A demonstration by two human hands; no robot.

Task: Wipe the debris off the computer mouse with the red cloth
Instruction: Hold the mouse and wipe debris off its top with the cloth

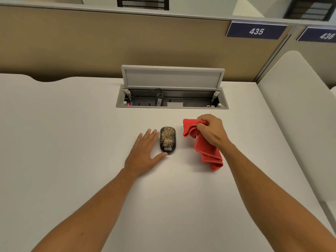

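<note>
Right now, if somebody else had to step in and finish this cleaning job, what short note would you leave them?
Left hand: open, flat on the white desk, fingers straight, beside the left side of the black computer mouse; thumb tip at its near end.
Right hand: gripping the bunched red cloth, which hangs down to the desk to the right of the mouse, apart from it.
Done: cloth picked up.
Left: the mouse top is still covered in tan, crumb-like debris; no wiping shows yet. Steady the mouse with the left hand, then wipe it with the cloth.
</note>
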